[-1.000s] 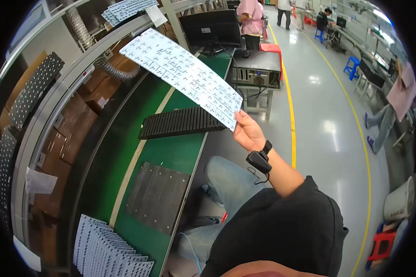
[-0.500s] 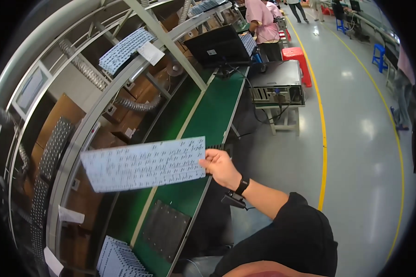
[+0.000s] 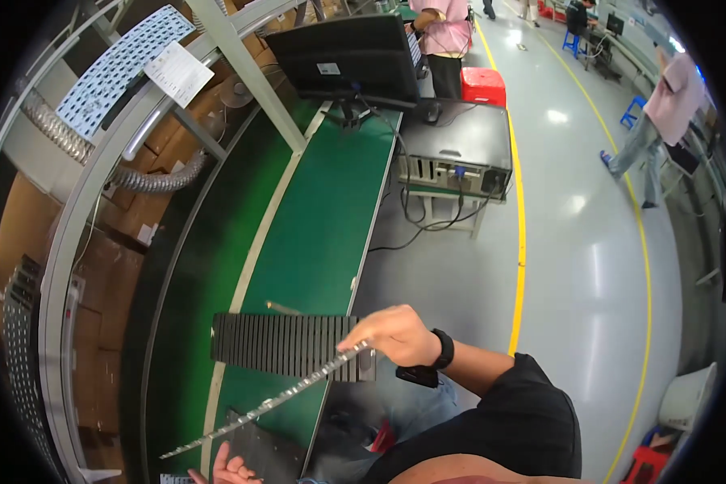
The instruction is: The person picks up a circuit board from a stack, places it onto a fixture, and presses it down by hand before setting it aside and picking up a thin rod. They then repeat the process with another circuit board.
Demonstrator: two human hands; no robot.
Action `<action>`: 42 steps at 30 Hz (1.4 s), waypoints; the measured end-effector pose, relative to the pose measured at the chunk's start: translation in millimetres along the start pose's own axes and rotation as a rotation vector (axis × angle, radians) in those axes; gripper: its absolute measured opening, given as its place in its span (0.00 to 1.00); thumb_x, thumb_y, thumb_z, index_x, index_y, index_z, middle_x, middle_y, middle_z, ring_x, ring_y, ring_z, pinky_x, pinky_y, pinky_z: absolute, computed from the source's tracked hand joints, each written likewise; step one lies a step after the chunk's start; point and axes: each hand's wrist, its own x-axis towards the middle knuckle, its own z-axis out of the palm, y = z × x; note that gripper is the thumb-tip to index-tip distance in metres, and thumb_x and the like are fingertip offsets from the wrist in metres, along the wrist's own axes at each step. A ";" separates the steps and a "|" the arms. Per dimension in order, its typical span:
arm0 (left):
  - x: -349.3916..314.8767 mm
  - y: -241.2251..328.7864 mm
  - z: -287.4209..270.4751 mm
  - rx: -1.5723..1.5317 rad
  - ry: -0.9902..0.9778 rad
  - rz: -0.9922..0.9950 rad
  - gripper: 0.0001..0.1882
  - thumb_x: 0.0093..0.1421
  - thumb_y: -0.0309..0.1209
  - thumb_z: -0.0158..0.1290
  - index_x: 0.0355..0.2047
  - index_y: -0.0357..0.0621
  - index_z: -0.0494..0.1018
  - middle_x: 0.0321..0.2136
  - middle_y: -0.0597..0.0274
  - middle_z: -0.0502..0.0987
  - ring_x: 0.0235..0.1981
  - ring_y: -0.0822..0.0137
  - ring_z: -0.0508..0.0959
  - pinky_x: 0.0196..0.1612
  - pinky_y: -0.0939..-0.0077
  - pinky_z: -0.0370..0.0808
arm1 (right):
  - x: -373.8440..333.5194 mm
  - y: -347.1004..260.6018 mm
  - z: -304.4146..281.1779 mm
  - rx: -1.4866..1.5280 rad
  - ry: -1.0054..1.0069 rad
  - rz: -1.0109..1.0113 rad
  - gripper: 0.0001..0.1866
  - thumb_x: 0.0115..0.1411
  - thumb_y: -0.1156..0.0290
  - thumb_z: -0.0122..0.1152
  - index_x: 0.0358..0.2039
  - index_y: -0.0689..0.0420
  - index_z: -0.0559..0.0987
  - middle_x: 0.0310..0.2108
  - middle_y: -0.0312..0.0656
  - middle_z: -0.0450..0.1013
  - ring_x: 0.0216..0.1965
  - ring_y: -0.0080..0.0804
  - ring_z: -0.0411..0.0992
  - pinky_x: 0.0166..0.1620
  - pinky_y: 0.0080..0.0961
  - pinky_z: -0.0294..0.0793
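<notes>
My right hand point(image 3: 399, 335) pinches the end of a thin circuit board panel point(image 3: 270, 403), which I see nearly edge-on. The panel slants down to the left over the green bench point(image 3: 319, 218). Beneath its upper part lies a black slotted rack point(image 3: 278, 343) with many narrow parallel grooves. At the bottom edge, near the panel's lower end, my left hand point(image 3: 232, 469) shows some fingers, apart and holding nothing. A dark flat plate point(image 3: 266, 452) lies on the bench beside it, partly hidden by the panel.
A monitor point(image 3: 347, 60) stands at the bench's far end. Right of it, a computer case point(image 3: 460, 145) with cables and a mouse rests on a stand. A shelf frame point(image 3: 254, 73) bounds the left; a red stool point(image 3: 484, 85) and people stand farther off.
My right hand has turned the panel from showing its broad face to edge-on and lowered its far end. My left hand has come into view at the bottom, and the slotted rack now shows.
</notes>
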 end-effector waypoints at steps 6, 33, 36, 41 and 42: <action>57.3 30.1 -15.8 -0.184 0.143 -0.010 0.50 0.60 0.59 0.53 0.72 0.44 0.45 0.63 0.47 0.68 0.59 0.47 0.73 0.60 0.35 0.67 | 67.1 -66.9 -47.6 -0.038 -0.133 -0.061 0.15 0.57 0.88 0.58 0.42 0.61 0.84 0.42 0.47 0.82 0.45 0.42 0.81 0.50 0.37 0.80; 221.7 83.8 124.7 0.058 0.372 0.279 0.44 0.53 0.15 0.48 0.72 0.40 0.49 0.66 0.40 0.61 0.67 0.41 0.64 0.68 0.45 0.61 | 109.5 -67.1 -141.4 0.159 0.471 1.374 0.17 0.72 0.68 0.54 0.56 0.64 0.74 0.50 0.46 0.77 0.50 0.36 0.78 0.55 0.31 0.77; 216.0 86.4 115.3 0.089 0.432 0.228 0.41 0.54 0.15 0.50 0.70 0.36 0.53 0.63 0.41 0.66 0.64 0.44 0.68 0.67 0.48 0.64 | 112.4 -57.7 -124.9 0.468 0.476 1.370 0.20 0.72 0.64 0.53 0.59 0.63 0.72 0.50 0.45 0.77 0.51 0.37 0.77 0.55 0.33 0.77; 210.6 95.8 123.5 0.237 0.475 0.243 0.37 0.55 0.14 0.53 0.66 0.35 0.58 0.59 0.42 0.70 0.59 0.49 0.73 0.62 0.52 0.71 | 169.5 -35.9 -81.9 0.976 0.346 1.241 0.25 0.71 0.59 0.56 0.61 0.62 0.69 0.51 0.41 0.76 0.50 0.30 0.75 0.53 0.28 0.75; 206.4 98.4 127.8 0.291 0.479 0.254 0.37 0.55 0.14 0.54 0.66 0.34 0.58 0.59 0.43 0.71 0.59 0.50 0.74 0.62 0.53 0.72 | 175.9 -31.9 -77.0 0.982 0.340 1.262 0.25 0.71 0.59 0.56 0.61 0.62 0.69 0.51 0.41 0.76 0.50 0.30 0.75 0.53 0.28 0.75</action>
